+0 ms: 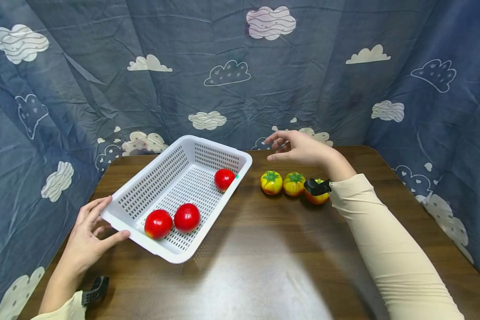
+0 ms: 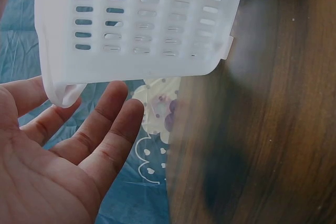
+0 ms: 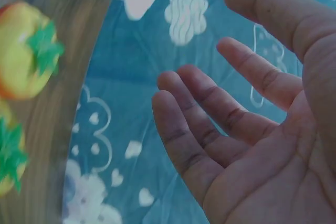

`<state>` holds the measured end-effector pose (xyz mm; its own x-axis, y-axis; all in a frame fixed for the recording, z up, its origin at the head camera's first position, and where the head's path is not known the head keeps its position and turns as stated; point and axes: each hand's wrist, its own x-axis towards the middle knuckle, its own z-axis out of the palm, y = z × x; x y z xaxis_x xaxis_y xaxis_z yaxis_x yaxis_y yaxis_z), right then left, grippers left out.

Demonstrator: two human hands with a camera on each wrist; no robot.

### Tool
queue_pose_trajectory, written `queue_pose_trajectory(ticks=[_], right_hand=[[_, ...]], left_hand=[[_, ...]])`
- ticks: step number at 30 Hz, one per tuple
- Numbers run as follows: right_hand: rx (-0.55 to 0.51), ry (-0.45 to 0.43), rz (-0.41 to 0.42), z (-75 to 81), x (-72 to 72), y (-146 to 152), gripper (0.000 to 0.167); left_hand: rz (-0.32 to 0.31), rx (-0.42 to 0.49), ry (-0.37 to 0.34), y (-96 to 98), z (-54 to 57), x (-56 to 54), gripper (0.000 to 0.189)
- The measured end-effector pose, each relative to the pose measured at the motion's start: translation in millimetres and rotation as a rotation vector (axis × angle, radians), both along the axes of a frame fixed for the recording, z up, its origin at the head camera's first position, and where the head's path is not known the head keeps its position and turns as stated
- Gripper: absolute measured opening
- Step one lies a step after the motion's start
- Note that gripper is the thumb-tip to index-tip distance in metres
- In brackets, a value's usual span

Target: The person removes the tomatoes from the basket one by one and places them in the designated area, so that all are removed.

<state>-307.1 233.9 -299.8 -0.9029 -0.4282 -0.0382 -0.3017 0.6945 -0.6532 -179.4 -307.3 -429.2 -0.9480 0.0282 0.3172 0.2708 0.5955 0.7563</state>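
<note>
My left hand (image 1: 88, 238) grips the near-left corner of a white plastic basket (image 1: 144, 178) with slotted walls. Its thumb and index finger lie at the rim; in the left wrist view the other fingers (image 2: 113, 137) stretch out below the corner. Inside the basket are three shiny red round fruits: two (image 1: 158, 224) (image 1: 187, 218) near its front end and one (image 1: 225, 179) by the right wall. My right hand (image 1: 304, 149), empty and with loosely bent fingers, hovers behind three yellow-red fruits with green leafy tops (image 1: 271, 182) (image 1: 294, 184) (image 1: 317, 195). The right wrist strap partly covers the rightmost one.
A brown wooden table (image 1: 264, 249) lies under everything, with a bright glare near its front. Blue cloth with cloud prints (image 1: 232, 44) hangs behind the table and along both sides. Black wrist straps (image 1: 96, 290) sit on both arms.
</note>
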Motion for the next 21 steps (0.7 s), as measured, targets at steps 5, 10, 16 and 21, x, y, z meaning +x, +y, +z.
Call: queue_pose_trajectory(ticks=[5, 10, 16, 21], right_hand=[[0.027, 0.008, 0.028, 6.6, -3.5, -31, 0.051], [0.028, 0.006, 0.072, 9.0, -6.9, -59, 0.049], [0.087, 0.049, 0.148, 8.1, -12.6, -87, 0.051], [0.145, 0.055, 0.166, 7.2, -15.4, -106, 0.051]], left_hand=[[0.01, -0.004, -0.009, -0.9, -0.2, 0.6, 0.102], [0.018, -0.021, -0.03, -2.2, 0.4, 0.3, 0.102], [0.023, -0.022, -0.045, -2.0, 0.9, 0.1, 0.102], [0.018, -0.012, -0.037, -1.1, -0.2, 0.1, 0.102]])
